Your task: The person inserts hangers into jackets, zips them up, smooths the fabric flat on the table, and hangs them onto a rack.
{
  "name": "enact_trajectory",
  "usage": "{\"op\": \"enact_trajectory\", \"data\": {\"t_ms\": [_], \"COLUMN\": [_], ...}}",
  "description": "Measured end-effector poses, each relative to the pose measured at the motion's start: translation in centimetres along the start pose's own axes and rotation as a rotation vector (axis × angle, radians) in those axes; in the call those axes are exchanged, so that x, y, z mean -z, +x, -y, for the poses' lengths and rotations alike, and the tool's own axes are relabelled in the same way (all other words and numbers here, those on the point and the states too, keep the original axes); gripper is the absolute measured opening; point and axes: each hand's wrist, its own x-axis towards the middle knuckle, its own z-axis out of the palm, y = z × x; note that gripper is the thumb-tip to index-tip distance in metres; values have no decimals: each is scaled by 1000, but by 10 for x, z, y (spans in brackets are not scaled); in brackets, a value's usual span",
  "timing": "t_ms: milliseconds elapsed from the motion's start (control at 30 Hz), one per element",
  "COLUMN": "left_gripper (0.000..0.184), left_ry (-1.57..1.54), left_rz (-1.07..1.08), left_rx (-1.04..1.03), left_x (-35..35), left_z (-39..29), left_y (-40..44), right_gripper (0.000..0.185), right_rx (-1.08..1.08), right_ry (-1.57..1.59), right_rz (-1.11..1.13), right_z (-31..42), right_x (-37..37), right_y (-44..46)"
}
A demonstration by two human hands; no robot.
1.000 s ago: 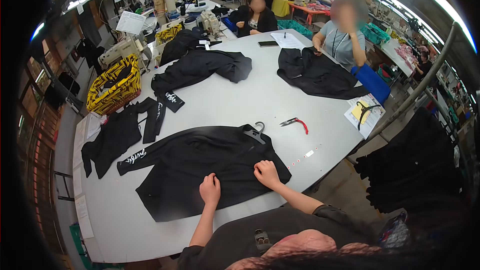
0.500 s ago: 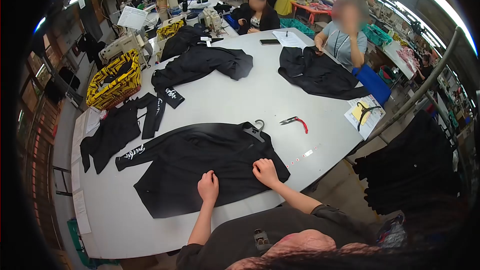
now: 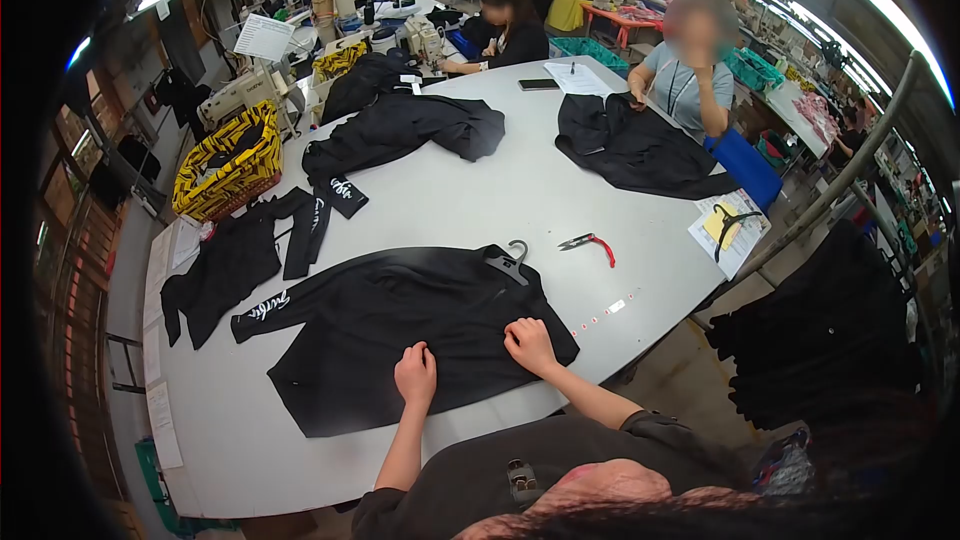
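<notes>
A black long-sleeved top (image 3: 380,310) lies spread on the table before me, white lettering on its left-pointing sleeve. A dark hanger (image 3: 508,265) sits in its neck, hook sticking out. My left hand (image 3: 416,372) rests on the lower middle of the top, fingers curled closed against the fabric. On the right part of the top is my right hand (image 3: 529,344), also closed, with its fingertips on the cloth. Both seem to pinch the fabric, though the fingertips are partly hidden. Red-handled snips (image 3: 592,245) lie beyond the top.
More black garments (image 3: 405,130) lie on the white table (image 3: 470,198). A yellow-and-black basket (image 3: 228,162) stands at the left edge. Opposite, a seated person (image 3: 690,90) has a black garment (image 3: 635,145) in front. Small stickers (image 3: 605,315) lie at right, near papers and a hanger (image 3: 738,225).
My hands and the black top have hardly moved. The person at the far sewing machine has turned toward it and bent forward, arm reaching left.
</notes>
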Motion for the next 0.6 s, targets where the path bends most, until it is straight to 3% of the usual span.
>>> {"op": "enact_trajectory", "data": {"t_ms": [600], "left_gripper": [13], "left_ry": [-15], "left_rz": [4], "left_rx": [-1], "left_x": [2], "left_z": [-1], "left_y": [1], "right_gripper": [4], "right_rx": [0], "right_ry": [5], "right_rz": [10], "right_z": [2], "right_x": [1], "right_y": [1]}}
